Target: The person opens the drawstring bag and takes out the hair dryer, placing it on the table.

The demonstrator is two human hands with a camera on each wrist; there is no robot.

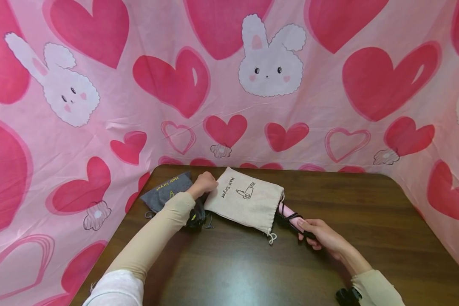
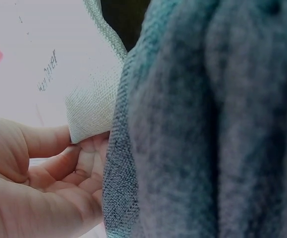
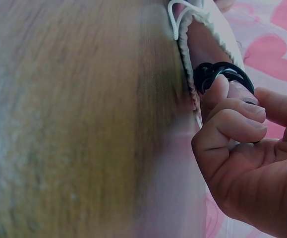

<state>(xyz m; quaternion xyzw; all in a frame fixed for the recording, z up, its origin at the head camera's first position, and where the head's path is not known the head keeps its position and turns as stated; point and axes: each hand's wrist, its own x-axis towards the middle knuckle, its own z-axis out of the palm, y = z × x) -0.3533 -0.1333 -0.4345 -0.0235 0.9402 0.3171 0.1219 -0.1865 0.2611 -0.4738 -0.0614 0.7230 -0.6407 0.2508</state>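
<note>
A cream drawstring bag (image 1: 258, 212) printed "Hair Dryer" lies slanted across the back of the table. My left hand (image 1: 204, 183) pinches its far left corner between thumb and fingers, as the left wrist view shows on the cloth corner (image 2: 91, 116). Out of the bag's open mouth at the right comes a pink handle (image 1: 287, 211) wound with black cord (image 3: 206, 77); the rest of it is hidden in the bag. My right hand (image 1: 323, 236) grips the handle's outer end, fingers curled round it.
A dark grey "Hair Dryer" pouch (image 1: 157, 196) lies left of the cream bag, partly behind my left forearm, and fills much of the left wrist view. Beside it is a black bundle (image 1: 199, 212). A pink heart-and-rabbit cloth (image 1: 229, 102) hangs around the brown table (image 1: 229, 263).
</note>
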